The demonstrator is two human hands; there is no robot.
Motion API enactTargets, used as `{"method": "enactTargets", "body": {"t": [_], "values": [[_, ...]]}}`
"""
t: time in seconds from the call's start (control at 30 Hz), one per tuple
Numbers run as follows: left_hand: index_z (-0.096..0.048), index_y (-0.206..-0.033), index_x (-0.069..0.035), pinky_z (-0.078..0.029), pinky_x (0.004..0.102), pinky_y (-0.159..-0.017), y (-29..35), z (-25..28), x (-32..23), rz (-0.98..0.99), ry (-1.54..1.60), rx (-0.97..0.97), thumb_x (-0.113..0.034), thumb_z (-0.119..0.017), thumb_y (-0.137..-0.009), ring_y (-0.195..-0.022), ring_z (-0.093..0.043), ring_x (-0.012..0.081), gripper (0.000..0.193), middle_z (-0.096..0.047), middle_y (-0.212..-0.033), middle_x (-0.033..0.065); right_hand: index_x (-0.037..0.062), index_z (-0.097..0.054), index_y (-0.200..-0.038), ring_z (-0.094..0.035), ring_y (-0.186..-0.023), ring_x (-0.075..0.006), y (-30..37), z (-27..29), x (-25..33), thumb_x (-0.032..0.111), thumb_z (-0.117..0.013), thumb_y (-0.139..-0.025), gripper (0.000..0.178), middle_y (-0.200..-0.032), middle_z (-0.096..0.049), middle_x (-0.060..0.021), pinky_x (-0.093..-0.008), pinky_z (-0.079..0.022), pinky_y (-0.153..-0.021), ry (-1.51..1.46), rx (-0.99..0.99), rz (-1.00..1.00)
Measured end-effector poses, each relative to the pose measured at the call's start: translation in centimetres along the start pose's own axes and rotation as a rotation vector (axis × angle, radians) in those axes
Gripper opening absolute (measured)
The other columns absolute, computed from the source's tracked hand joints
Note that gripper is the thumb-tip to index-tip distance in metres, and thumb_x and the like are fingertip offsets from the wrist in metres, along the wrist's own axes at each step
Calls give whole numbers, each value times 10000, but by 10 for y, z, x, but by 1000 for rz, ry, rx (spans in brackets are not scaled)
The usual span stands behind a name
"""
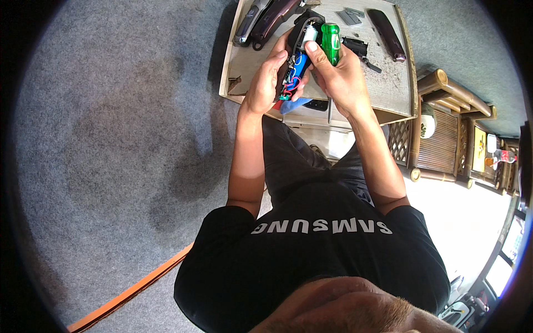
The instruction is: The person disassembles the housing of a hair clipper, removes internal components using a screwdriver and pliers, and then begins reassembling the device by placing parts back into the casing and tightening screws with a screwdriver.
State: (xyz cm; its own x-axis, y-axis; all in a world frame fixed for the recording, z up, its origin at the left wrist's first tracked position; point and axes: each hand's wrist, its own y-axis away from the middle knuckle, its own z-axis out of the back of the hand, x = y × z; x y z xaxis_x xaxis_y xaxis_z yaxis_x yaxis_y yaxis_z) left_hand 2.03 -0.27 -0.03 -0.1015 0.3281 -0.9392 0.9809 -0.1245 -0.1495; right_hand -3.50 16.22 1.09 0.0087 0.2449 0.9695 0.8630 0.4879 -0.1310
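Observation:
An opened hair clipper [298, 64] is held over the near part of the table, its inside facing up. A blue battery, a silvery motor and red and thin wires show in it. My left hand [264, 83] is closed round the clipper's left side. My right hand [340, 77] grips a screwdriver [331, 41] with a green handle, its metal shaft pointing down toward me. The right thumb also presses by the motor on the clipper. Parts of the fingers behind the clipper are hidden.
On the pale wooden table [388, 89] lie a silver-black clipper [251, 22], a brown clipper [276, 22], a long brown housing [386, 34], a black part [355, 46] and grey metal plates [350, 16]. Bamboo furniture [438, 133] stands at the right. A blue cloth [293, 105] shows below the tabletop.

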Motion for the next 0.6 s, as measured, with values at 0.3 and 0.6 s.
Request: {"method": "enactTargets", "body": {"t": [0.3, 0.6], "values": [[-257, -1619, -123, -503, 285, -545, -2, -1, 0, -3, -31, -19, -408, -338, -1051, -599, -564, 133, 640, -602, -808, 107, -22, -642, -1062, -677, -621, -123, 1, -1, 2, 253, -658, -1063, 275, -689, -690, -68, -281, -545, -609, -25, 9, -13], [-256, -1621, -108, -490, 292, -513, -2, 3, 2, -5, -20, 13, -351, -313, -1026, -580, -538, 136, 646, -600, -826, 111, -16, -648, -1051, -671, -640, -110, 1, 0, 0, 278, -677, -1052, 295, -706, -695, -56, -271, -534, -624, 20, 7, -3]]}}
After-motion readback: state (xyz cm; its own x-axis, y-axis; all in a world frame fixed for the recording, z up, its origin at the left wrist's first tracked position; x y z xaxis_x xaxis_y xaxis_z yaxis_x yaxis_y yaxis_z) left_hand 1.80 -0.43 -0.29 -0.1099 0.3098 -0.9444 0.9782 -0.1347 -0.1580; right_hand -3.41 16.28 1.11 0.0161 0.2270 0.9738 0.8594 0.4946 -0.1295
